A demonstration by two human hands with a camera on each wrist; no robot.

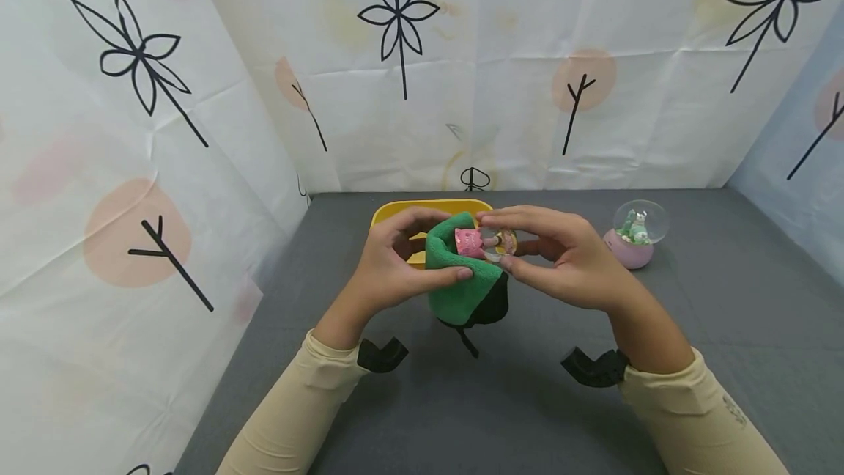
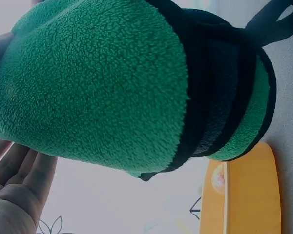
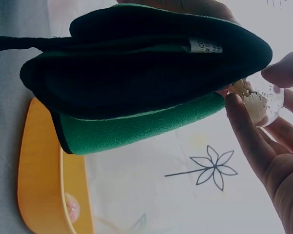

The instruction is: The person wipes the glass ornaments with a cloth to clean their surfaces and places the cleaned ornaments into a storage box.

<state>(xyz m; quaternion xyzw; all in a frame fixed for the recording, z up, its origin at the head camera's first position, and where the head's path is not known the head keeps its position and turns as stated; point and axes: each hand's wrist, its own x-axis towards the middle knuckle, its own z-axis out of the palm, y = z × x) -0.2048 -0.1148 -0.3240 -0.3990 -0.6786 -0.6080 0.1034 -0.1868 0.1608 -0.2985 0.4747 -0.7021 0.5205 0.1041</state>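
Observation:
My left hand grips a green fleece cloth with dark edging and a dark underside, its thumb laid over the front. Wrapped partly in that cloth is a small snow globe, whose pink base faces left and whose clear dome points right. Fingers and thumb of my right hand pinch the dome, a small figure showing inside it. Both hands are raised over the table. A dark strap hangs from the cloth, and its folds hide part of the globe.
Behind the hands stands a yellow bin; a pinkish round item shows inside it. Another snow globe with a lilac base stands on the grey table at the right. Patterned white sheets border the table.

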